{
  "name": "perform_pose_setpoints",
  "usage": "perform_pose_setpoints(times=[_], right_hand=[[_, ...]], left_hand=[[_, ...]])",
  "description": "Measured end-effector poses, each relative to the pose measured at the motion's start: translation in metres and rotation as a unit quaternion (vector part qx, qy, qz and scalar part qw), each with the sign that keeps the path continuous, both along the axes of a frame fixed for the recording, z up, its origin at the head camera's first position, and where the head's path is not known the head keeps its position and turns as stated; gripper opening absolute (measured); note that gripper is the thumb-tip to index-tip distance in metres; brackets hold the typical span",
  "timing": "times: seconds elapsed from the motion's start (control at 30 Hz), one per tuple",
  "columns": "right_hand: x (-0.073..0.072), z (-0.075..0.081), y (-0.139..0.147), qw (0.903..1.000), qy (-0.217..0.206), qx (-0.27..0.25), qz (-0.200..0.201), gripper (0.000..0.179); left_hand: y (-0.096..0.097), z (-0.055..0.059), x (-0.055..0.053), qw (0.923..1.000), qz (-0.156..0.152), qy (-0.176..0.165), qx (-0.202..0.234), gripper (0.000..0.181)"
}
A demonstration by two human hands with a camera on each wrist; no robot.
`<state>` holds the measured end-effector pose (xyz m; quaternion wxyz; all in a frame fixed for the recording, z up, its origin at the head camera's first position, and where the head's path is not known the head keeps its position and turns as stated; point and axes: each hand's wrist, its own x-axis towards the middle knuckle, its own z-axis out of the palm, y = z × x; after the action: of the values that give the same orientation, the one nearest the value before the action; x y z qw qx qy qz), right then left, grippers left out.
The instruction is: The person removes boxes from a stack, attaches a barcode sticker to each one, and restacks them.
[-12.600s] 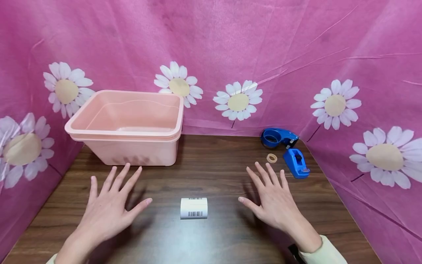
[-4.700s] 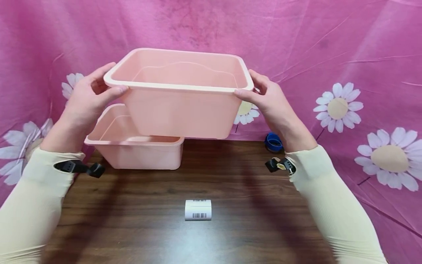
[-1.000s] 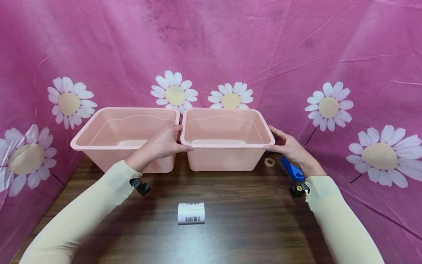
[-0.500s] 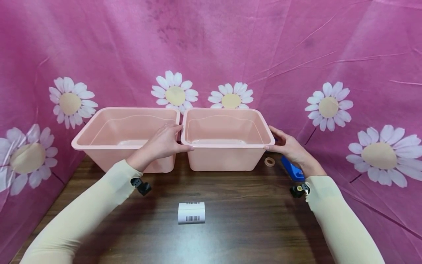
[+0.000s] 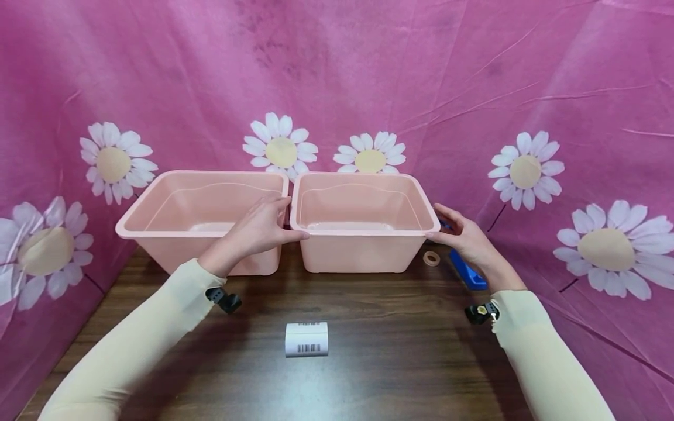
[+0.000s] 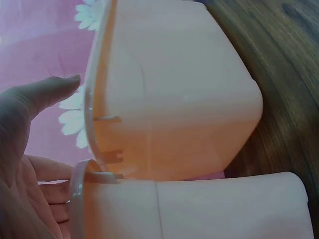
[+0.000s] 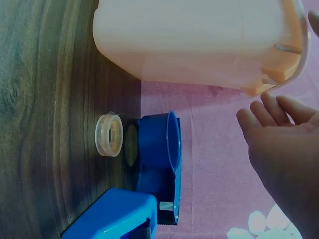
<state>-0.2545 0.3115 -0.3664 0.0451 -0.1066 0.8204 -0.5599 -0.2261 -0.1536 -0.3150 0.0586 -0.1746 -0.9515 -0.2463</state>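
Two pink plastic bins stand side by side on the wooden table. My left hand [image 5: 258, 228] reaches across the left bin [image 5: 179, 252], its thumb and fingertips at the near left corner of the right bin [image 5: 355, 252]. In the left wrist view that thumb lies straight beside the right bin's rim, with the fingers by the left bin's rim. My right hand [image 5: 466, 240] is at the opposite corner, fingers loosely bent and a little apart from the rim in the right wrist view. A white roll of barcode labels [image 5: 306, 340] lies in front.
Right of the bins are a small tape roll [image 5: 432, 258] and a blue desktop tape dispenser [image 5: 468, 272]. A blue handheld tape dispenser [image 7: 158, 142] lies behind, mostly hidden in the head view. A pink flowered cloth [image 5: 326, 70] walls the table's back and sides.
The bins were nested at the left; both hands lifted the upper one out and set it down to the right. In the last half second the right hand has eased slightly off the rim.
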Motion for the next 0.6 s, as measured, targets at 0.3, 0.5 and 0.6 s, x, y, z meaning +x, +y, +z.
perform_pose_setpoints(times=[0.3, 0.5, 0.6], right_hand=[[0.024, 0.011, 0.003, 0.9979, 0.044, -0.007, -0.048, 0.08], [0.048, 0.0, -0.004, 0.9936, 0.076, -0.015, -0.082, 0.069], [0.065, -0.006, -0.008, 0.9922, 0.091, -0.007, -0.085, 0.066]], left_hand=[[-0.022, 0.002, 0.044, 0.9957, 0.041, 0.043, 0.071, 0.091], [-0.04, -0.014, 0.082, 0.9832, 0.043, 0.131, 0.119, 0.076], [-0.049, -0.026, 0.097, 0.9753, 0.038, 0.176, 0.127, 0.07]])
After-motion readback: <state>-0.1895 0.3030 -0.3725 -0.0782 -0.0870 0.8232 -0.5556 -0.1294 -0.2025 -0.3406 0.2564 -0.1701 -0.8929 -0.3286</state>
